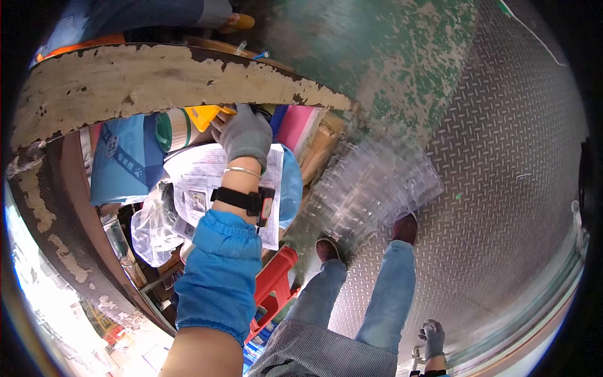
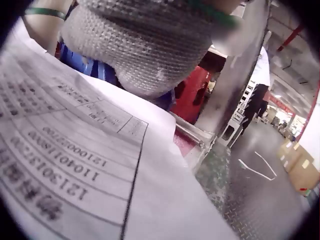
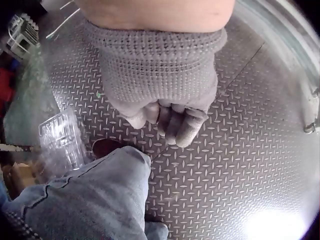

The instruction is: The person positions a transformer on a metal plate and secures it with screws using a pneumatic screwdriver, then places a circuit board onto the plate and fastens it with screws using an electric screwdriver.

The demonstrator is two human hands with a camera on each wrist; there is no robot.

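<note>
In the head view my gloved left hand (image 1: pixel 245 135) reaches in under a worn beam, its fingers against a yellow plastic piece (image 1: pixel 204 116). Part of the fingers is hidden, so their grip on it cannot be made out. Printed sheets (image 1: pixel 201 166) lie below that wrist; the left wrist view shows the printed paper (image 2: pixel 90 150) close up beside the glove cuff (image 2: pixel 140 55). My gloved right hand (image 1: pixel 433 339) hangs low at the right, holding nothing. Its fingers are loosely curled above the metal floor in the right wrist view (image 3: pixel 162 95).
Around the left hand are a blue bag (image 1: pixel 125 157), a green-and-white roll (image 1: pixel 176 129), a pink item (image 1: pixel 295 129) and clear plastic bags (image 1: pixel 154 232). The peeling beam (image 1: pixel 157 78) crosses above. Clear plastic trays (image 1: pixel 370 182) lie by the feet, a red stool (image 1: pixel 274 289) beside the legs.
</note>
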